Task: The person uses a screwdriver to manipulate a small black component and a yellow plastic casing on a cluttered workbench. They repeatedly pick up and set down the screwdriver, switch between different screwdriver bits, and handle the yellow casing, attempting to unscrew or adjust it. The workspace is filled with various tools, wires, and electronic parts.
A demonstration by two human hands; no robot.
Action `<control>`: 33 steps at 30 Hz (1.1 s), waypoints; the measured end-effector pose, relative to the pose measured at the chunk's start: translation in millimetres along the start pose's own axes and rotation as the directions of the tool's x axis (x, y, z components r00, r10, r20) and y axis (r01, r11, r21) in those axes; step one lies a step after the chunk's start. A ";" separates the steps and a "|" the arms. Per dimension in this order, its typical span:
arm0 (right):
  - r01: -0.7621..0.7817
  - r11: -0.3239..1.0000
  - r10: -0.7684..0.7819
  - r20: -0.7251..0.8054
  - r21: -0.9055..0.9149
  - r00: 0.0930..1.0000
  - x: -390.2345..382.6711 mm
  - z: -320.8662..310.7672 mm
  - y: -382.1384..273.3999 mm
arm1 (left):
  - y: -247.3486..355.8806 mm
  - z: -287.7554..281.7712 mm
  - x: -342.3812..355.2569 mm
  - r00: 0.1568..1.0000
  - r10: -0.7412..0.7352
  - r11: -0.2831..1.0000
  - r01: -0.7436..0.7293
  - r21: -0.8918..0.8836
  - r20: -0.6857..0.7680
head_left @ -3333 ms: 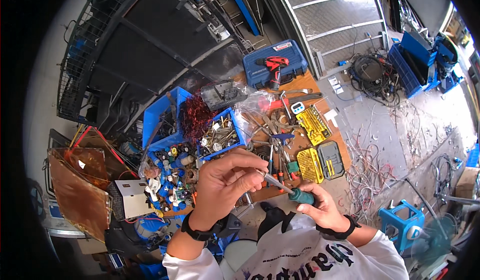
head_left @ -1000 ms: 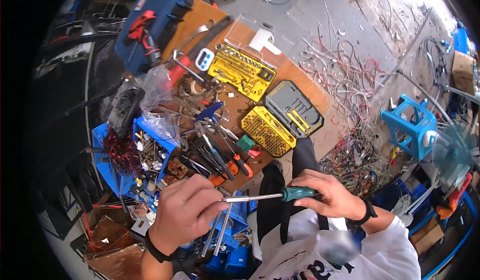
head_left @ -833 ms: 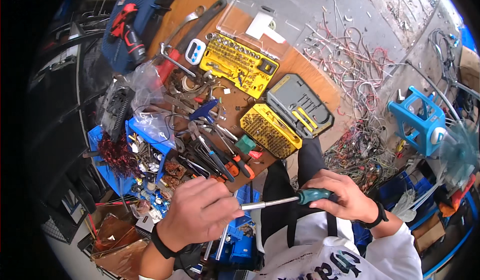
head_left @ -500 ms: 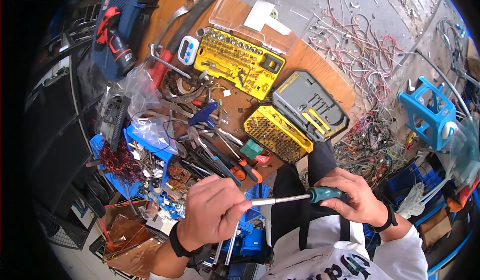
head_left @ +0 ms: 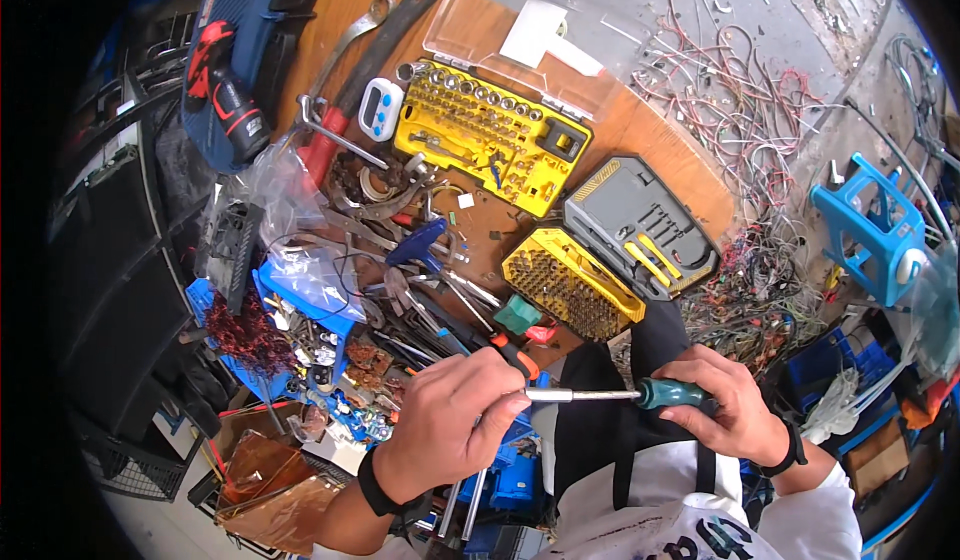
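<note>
A screwdriver (head_left: pixel 603 395) with a steel shaft and dark green handle lies level between my hands, above my lap. My right hand (head_left: pixel 728 405) is closed round the handle. My left hand (head_left: pixel 455 415) is closed on the far end of the shaft; its fingers hide the tip and whatever may sit on it. Just beyond the hands, at the table edge, stands an open bit case with a yellow bit tray (head_left: pixel 570 285) full of small bits and a grey lid (head_left: pixel 625 195). Behind it lies a yellow socket set (head_left: pixel 480 125) under a raised clear lid.
Pliers and blue-handled tools (head_left: pixel 418 245) crowd the wooden table (head_left: pixel 680 155). A red cordless drill (head_left: pixel 222 95) rests far left on a blue case. Blue bins (head_left: pixel 270 360) of scrap stand left. Tangled wires (head_left: pixel 720 110) and a blue stool (head_left: pixel 870 230) are on the right-hand floor.
The whole scene has shifted slightly right in the picture, hands included. Both hands keep their hold on the screwdriver.
</note>
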State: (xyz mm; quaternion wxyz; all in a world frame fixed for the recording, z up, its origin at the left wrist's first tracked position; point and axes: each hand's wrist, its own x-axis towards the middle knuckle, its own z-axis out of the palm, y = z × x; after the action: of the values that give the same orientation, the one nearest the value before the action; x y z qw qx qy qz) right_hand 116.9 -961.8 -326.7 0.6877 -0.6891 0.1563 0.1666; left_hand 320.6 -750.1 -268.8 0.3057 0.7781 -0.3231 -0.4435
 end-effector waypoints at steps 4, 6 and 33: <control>-0.044 0.999 0.044 0.034 0.010 0.998 1.6 -2.2 2.5 | -6.8 1.8 5.2 0.998 0.061 0.998 -0.061 0.018 -0.001; -0.060 0.998 0.059 0.031 0.028 0.998 3.1 -1.8 3.4 | -5.7 2.1 8.2 1.000 -0.011 1.000 0.011 0.012 -0.003; -0.015 1.000 0.015 0.002 0.006 1.000 9.2 -3.8 3.7 | -6.8 -7.4 11.5 0.998 -0.018 0.996 0.023 -0.089 0.053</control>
State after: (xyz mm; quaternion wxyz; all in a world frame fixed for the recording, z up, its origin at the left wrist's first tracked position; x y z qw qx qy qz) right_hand 123.6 -965.5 -334.2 0.6887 -0.6857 0.1614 0.1719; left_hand 333.3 -753.5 -276.5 0.3273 0.7550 -0.3028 -0.4808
